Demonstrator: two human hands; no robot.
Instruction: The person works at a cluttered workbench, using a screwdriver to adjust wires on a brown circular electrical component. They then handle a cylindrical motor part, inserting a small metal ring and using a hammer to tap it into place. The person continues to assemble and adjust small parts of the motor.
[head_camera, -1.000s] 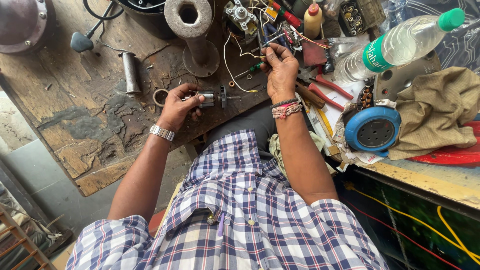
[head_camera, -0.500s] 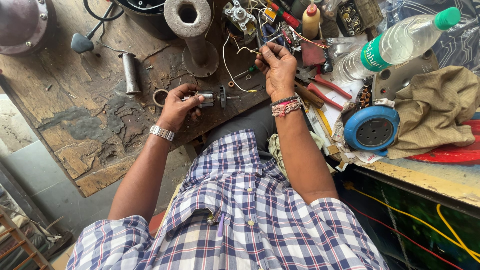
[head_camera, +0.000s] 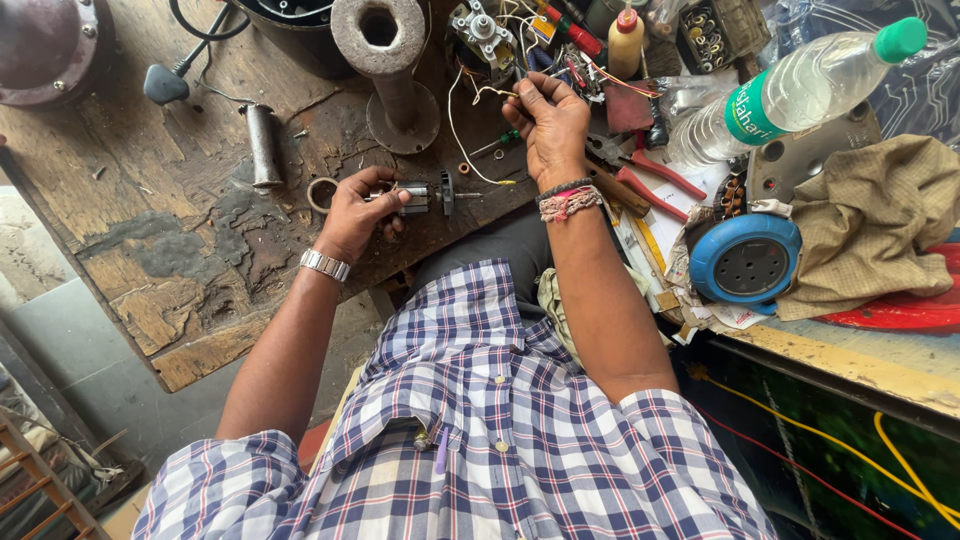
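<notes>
My left hand (head_camera: 362, 210) grips a small metal motor rotor (head_camera: 425, 195) with a shaft, held low over the worn wooden workbench (head_camera: 180, 250). My right hand (head_camera: 548, 122) is raised further back, fingers pinched on thin wires (head_camera: 500, 92) that run from a tangle of parts. A wristwatch sits on my left wrist and woven bands on my right.
A metal pipe stand (head_camera: 388, 60) rises behind the hands, a short grey cylinder (head_camera: 263, 145) and a ring (head_camera: 321, 193) lie to the left. Red-handled pliers (head_camera: 645, 175), a plastic water bottle (head_camera: 790, 95), a blue round casing (head_camera: 745, 258) and a tan cloth (head_camera: 870, 225) crowd the right.
My right hand has lifted a little farther from me, drawing the wires up. My left hand holds the rotor in the same place.
</notes>
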